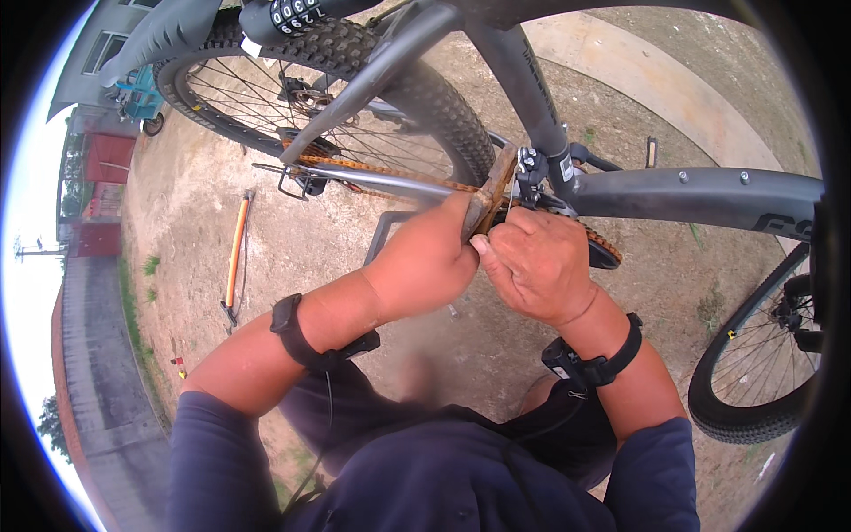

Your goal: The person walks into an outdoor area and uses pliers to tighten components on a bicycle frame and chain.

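Note:
My left hand [425, 249] grips a rusty tool [493, 189], apparently pliers, beside the bicycle's crank area. Close against it, my right hand [542, 263] has its fingers curled, with the thumb near the tool's lower end. Whatever lies inside the right fist is hidden. A thin cable runs down from the front derailleur [530, 174] towards that fist. The rusty orange chain [392, 171] passes behind my left hand, and part of the chainring [602, 246] shows beyond my right one. Above stands the dark grey bicycle frame [532, 93].
The rear wheel [233, 100] is at upper left, the front wheel [751, 359] at right. A combination lock [292, 16] hangs near the saddle [166, 33]. On the dirt ground to the left lies an orange pump [237, 253]. One pedal [651, 152] juts out beyond the frame.

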Demonstrator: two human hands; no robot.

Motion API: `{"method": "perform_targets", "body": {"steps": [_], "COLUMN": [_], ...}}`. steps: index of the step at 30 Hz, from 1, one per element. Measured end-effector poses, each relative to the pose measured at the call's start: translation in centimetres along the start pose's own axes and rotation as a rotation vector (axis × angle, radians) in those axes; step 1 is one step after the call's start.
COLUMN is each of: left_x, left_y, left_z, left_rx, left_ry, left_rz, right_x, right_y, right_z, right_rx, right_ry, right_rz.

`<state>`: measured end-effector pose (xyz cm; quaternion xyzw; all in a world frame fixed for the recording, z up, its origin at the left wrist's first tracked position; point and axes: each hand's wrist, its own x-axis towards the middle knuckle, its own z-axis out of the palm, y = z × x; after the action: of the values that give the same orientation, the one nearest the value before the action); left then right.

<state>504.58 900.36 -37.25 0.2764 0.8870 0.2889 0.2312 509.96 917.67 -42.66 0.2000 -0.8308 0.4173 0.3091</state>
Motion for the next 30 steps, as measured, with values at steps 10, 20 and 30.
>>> {"method": "perform_targets", "body": {"steps": [10,20,30], "left_x": [-0.8,-4.9,-8.8], "left_y": [0.7,-1.2,1.4], "left_z": [-6.1,-9.0,-10.1], "left_rx": [-0.670,-1.009,-1.204], "left_ry": [-0.335,-0.530,-0.508], "left_rz": [-0.349,-0.542,-0.746], "right_x": [0.3,0.8,1.6], "right_y": [-0.2,-1.2,-3.1], "right_z": [0.2,0.2,-1.2], "right_rx": [-0.041,-0.146,-0.420], "right_ry": [-0.002,-0.132,-0.360], "right_rz": [-0.011,0.140,0.356]}}
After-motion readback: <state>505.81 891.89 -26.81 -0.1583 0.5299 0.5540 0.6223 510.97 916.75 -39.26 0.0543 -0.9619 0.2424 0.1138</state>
